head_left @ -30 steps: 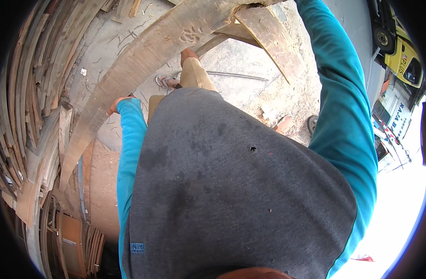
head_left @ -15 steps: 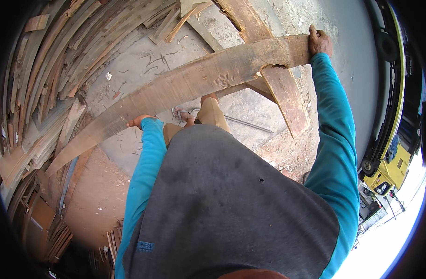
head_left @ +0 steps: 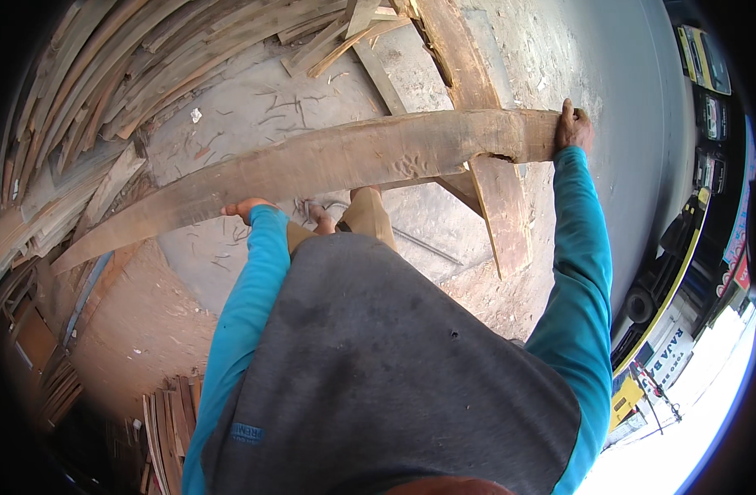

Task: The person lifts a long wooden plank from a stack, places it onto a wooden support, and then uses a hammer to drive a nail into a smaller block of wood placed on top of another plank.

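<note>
A long, wide wooden plank [head_left: 312, 167] stretches across the view in front of me, its brown face worn and stained. It has a broken notch in its near edge close to the right end. My right hand [head_left: 574, 129] grips that right end, with the thumb up over the edge. Along the near edge, left of the middle, my left hand [head_left: 248, 208] holds the plank from below, its fingers partly hidden. Under the plank's right part, another weathered board [head_left: 500, 219] runs crosswise and slants away from me, resting across a narrower piece of wood [head_left: 463, 188].
Stacked boards [head_left: 73, 107] rise at the left, near the plank's far-left end. More planks [head_left: 170, 417] stand at the lower left. A thin rod [head_left: 427, 245] and wood scraps lie on the dusty ground. A paved road [head_left: 634, 140] with vehicles [head_left: 705, 58] runs along the right.
The plank and both hands stay together while the view shifts. The plank's right end and my right hand sit lower in the picture, and the plank lies more level.
</note>
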The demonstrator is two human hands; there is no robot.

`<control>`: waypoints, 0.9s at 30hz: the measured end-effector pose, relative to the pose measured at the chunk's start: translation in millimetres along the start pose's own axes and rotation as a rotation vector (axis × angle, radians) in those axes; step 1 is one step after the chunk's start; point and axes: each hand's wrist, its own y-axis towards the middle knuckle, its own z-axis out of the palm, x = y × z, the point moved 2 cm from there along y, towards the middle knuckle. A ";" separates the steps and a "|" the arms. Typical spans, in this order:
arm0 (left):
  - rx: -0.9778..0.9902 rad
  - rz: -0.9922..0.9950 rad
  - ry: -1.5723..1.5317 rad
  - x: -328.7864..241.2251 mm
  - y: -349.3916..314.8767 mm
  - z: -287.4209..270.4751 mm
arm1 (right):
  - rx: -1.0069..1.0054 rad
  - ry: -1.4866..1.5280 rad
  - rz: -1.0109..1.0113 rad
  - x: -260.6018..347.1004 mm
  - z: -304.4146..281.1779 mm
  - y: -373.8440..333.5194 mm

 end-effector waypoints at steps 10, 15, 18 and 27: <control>-0.013 -0.014 0.017 1.6 6.1 -2.5 | -0.022 0.012 -0.012 0.8 -2.3 -1.8; -0.044 -0.026 0.025 0.5 6.4 0.2 | -0.040 -0.005 -0.023 6.2 -5.3 -5.2; -0.014 0.002 0.062 -1.7 -0.1 -3.1 | -0.034 -0.018 -0.010 7.7 -6.2 -7.0; -0.010 0.124 0.088 0.3 3.2 -3.2 | -0.055 0.015 -0.033 3.2 -5.1 -5.1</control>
